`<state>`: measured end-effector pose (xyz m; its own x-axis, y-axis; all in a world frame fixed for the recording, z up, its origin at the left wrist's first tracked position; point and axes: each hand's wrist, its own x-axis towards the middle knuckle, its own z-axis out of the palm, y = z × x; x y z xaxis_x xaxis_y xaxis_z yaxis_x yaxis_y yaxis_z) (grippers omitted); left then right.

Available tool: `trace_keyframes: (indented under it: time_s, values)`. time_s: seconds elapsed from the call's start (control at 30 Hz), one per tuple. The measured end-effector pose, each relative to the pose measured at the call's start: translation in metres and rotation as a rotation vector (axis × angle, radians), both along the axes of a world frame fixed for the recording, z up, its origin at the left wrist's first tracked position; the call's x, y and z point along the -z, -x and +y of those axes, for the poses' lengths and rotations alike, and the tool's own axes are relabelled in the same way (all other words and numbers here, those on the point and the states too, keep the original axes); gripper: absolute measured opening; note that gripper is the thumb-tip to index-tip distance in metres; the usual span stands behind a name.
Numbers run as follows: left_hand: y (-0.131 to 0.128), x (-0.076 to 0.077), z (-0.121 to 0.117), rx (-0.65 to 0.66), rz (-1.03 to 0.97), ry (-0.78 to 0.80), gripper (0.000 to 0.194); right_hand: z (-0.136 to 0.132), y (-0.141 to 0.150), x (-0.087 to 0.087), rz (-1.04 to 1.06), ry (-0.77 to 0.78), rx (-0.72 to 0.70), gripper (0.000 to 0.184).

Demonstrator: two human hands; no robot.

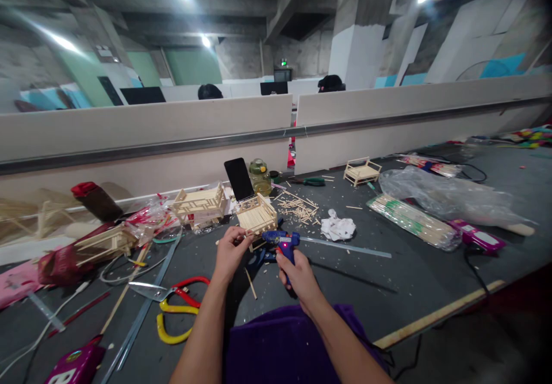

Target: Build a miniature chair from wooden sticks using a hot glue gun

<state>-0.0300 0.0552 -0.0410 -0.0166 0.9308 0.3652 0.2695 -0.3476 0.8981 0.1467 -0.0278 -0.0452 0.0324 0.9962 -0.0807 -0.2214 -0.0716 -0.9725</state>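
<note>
My right hand [297, 269] is wrapped round the handle of a blue hot glue gun [282, 239], whose nozzle points left. A long clear glue stick [345, 247] runs out of its back. My left hand [233, 250] has its fingertips pinched together at the front left corner of a small stick-built wooden model [257, 214]. What the fingertips hold is too small to make out. The nozzle is close beside that corner; whether it touches cannot be seen. Under the gun lies a dark blue tool [259, 258], partly hidden. A loose wooden stick [250, 284] lies below the left hand.
Scissors [172, 303] with red and yellow handles lie left. Beyond are another stick model [200, 203], a black phone [238, 179], a green-lidded bottle [260, 177] and cut sticks [299, 207]. Rightward are crumpled paper [338, 226], a small wooden bed-like model [362, 171] and packed sticks [414, 222].
</note>
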Motion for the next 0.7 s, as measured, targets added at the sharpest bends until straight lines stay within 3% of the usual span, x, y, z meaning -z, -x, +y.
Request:
trace_keyframes:
  time_s: [0.7]
  values:
    - [-0.0009,-0.0018,-0.0011,-0.010,-0.004,-0.012,0.016,-0.0003,-0.0006,-0.0010,0.031,0.019,0.004,0.043]
